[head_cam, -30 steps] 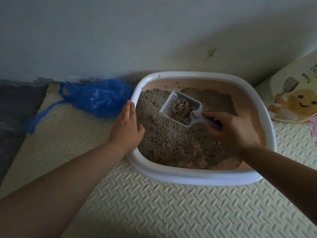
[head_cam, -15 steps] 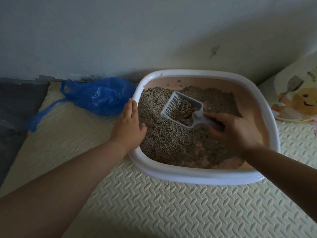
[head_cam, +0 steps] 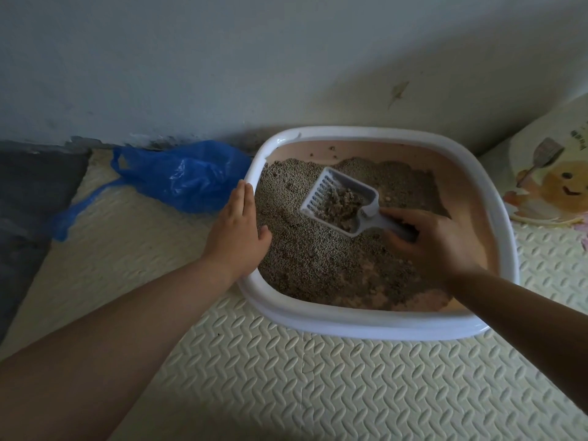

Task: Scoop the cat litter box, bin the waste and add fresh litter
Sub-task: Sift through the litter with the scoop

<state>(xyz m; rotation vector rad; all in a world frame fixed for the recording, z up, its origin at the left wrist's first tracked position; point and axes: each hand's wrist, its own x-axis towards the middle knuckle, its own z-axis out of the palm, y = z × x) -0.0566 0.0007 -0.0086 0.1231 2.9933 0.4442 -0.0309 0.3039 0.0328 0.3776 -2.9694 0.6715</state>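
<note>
Carrying the loaded scoop [head_cam: 319, 194] out of the litter box [head_cam: 350, 324] is where this could go wrong. The right hand [head_cam: 436, 240] curls its fingers round the handle and holds the slotted head just above the litter [head_cam: 305, 259] near the box's middle, with a grey clump [head_cam: 342, 203] heaped in it. Any tilt or jolt would likely shed crumbs over the box's left rim onto the foam mat [head_cam: 286, 377]. The left hand [head_cam: 238, 230] lies flat on that left rim, fingers straight and together, across the path to the blue plastic bag [head_cam: 187, 173]. The bag slumps just left of the box with no open mouth showing, so it may need spreading first. A printed litter sack [head_cam: 553, 179] leans to the right of the box.
</note>
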